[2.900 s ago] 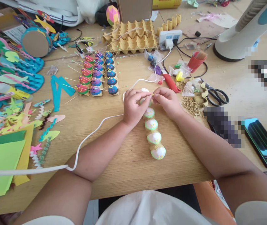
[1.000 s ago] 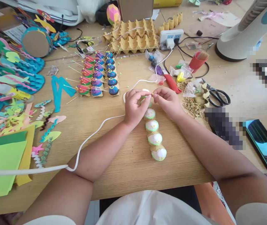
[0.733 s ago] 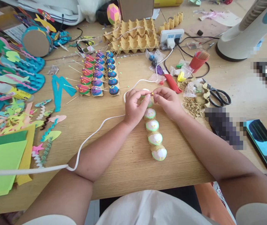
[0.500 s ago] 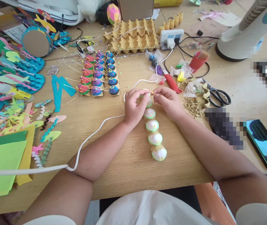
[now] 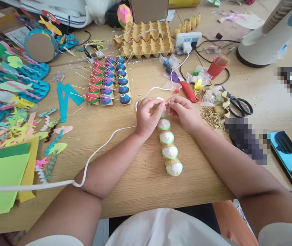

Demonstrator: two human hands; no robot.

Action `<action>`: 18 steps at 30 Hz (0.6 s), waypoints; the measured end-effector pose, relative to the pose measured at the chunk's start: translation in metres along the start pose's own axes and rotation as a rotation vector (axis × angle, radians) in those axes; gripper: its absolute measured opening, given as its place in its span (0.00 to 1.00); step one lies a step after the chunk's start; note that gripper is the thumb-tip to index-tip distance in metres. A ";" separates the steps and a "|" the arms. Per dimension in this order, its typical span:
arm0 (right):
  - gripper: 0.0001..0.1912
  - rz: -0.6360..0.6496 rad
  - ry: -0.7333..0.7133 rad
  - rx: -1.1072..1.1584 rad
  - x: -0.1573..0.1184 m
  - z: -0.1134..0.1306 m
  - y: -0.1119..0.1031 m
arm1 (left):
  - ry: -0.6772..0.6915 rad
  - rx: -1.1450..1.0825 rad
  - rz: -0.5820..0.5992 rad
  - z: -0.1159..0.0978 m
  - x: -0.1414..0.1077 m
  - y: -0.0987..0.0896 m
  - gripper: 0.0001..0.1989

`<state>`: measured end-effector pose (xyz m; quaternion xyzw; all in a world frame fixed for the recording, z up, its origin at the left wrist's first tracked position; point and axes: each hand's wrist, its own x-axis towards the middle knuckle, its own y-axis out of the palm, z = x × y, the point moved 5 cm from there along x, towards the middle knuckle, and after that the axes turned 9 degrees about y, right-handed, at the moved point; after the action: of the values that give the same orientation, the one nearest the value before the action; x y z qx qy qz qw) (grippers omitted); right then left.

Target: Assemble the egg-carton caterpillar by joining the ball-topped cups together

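My left hand [image 5: 149, 114] and my right hand [image 5: 183, 111] meet fingertip to fingertip over the far end of an egg-carton strip [image 5: 169, 152]. A tiny yellow piece [image 5: 165, 103], apparently modelling clay, is pinched between the fingertips of both hands. The strip's bumps wear white caps with light green rims and small yellow dots. Its far bumps are partly hidden by my fingers. Beyond the left hand stand rows of painted carton strips: red and green [image 5: 93, 87], purple [image 5: 107, 89] and blue [image 5: 123, 89], with thin sticks poking out.
A white cable [image 5: 105, 145] runs across the table under my left forearm. Scissors [image 5: 239, 105], a red cup of sticks [image 5: 217, 68] and clay bags [image 5: 199, 82] lie rightward. Egg trays [image 5: 146, 41] and a power strip [image 5: 188, 39] stand behind. Paper cutouts [image 5: 15, 126] cover the left.
My right fingertips have moved slightly left, closer to the left ones, and the tiny yellow piece has shifted slightly left with them. The strip stays in place.
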<state>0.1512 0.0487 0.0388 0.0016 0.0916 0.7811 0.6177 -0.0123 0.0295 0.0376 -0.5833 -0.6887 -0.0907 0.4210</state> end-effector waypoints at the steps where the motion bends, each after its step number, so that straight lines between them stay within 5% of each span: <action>1: 0.08 0.005 -0.009 -0.003 0.000 0.000 0.000 | 0.003 -0.005 -0.008 0.000 0.000 0.000 0.08; 11: 0.11 0.024 -0.040 -0.067 -0.001 0.000 0.002 | 0.003 0.053 -0.028 0.000 0.000 -0.001 0.05; 18: 0.05 -0.071 0.124 0.103 0.002 -0.004 -0.006 | -0.049 -0.021 -0.034 0.005 -0.001 0.000 0.08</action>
<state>0.1559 0.0511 0.0342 -0.0185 0.1697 0.7515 0.6373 -0.0143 0.0316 0.0339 -0.5779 -0.7076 -0.0907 0.3964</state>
